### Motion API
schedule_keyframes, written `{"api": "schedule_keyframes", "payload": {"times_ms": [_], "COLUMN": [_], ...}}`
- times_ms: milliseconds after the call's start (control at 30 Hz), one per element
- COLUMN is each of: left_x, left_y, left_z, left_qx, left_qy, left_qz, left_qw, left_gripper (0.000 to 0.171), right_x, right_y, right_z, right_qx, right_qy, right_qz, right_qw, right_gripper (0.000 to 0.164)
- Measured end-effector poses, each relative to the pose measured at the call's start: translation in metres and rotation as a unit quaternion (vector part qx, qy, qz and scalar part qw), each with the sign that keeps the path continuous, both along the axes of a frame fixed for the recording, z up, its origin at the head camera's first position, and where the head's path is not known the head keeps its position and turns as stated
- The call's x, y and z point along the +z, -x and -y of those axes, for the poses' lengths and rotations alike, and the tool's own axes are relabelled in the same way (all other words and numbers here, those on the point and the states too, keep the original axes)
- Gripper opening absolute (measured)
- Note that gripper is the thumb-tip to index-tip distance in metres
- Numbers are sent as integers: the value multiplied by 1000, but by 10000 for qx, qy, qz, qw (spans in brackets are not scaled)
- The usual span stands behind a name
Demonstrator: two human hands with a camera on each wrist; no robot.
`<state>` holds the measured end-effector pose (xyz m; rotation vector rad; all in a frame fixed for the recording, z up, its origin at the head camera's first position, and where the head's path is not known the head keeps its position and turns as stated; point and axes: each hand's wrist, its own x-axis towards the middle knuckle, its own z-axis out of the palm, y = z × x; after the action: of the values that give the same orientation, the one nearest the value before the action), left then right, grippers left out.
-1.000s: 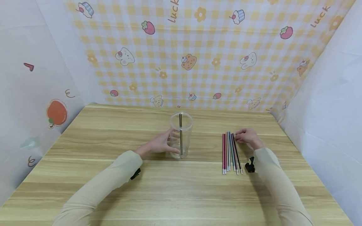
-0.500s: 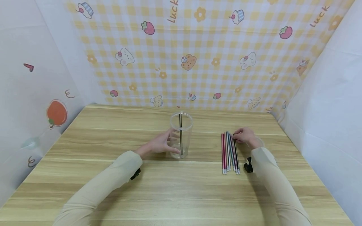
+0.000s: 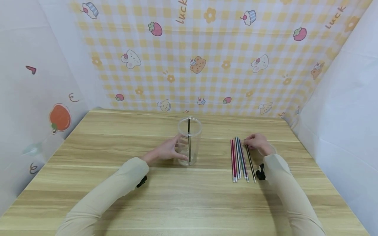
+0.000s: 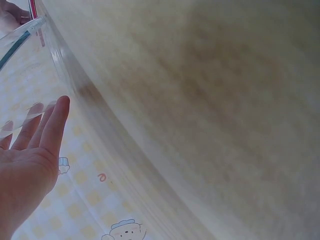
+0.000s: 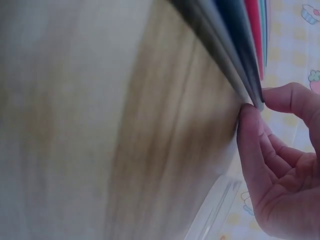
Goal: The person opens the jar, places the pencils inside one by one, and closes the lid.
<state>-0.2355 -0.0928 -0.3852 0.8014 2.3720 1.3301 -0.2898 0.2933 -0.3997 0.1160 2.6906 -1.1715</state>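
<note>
A tall clear plastic cup point(image 3: 195, 144) stands upright on the table, with one dark pencil point(image 3: 189, 147) leaning inside it. My left hand point(image 3: 168, 149) holds the cup from its left side, thumb in front and fingers behind; the left wrist view shows those fingers point(image 4: 52, 130) nearly straight along the wall. To the right, several pencils point(image 3: 237, 160) in red, blue, green and dark colours lie side by side, eraser ends towards me. Thumb and index finger of my right hand point(image 3: 257, 141) pinch the far end of a black pencil point(image 3: 250, 162), which lies angled away from the row.
A clear round plastic piece point(image 3: 274, 149) lies partly hidden behind my right wrist. The wooden table point(image 3: 189, 203) runs back to a yellow checked cloth point(image 3: 165, 65), with a white cloth point(image 3: 342, 131) rising along the right edge.
My right hand first reached in against the row, then moved slightly right. The black pencil's eraser end has swung right, away from the other pencils. My left hand and the cup have stayed put.
</note>
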Motion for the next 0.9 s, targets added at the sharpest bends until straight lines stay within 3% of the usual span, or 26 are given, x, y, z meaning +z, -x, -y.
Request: {"api": "schedule_keyframes", "payload": {"times_ms": [167, 533, 900], "left_x": [-17, -19, -19], "left_y": [10, 10, 11], "left_z": [0, 0, 1], "left_qx": [70, 14, -33], "left_qy": [60, -60, -123], "left_qz": [-92, -82, -38], "left_qw": [9999, 9999, 9999], "left_gripper": [85, 85, 84], "right_x": [7, 46, 71], "right_y": [-2, -5, -17], "right_z": [-5, -6, 7], "right_qx": [-38, 165, 505], "right_qy": [399, 1182, 1379], "right_qz": [-150, -683, -1100], "right_qw": [9991, 9905, 9830], "right_gripper": [34, 38, 38]}}
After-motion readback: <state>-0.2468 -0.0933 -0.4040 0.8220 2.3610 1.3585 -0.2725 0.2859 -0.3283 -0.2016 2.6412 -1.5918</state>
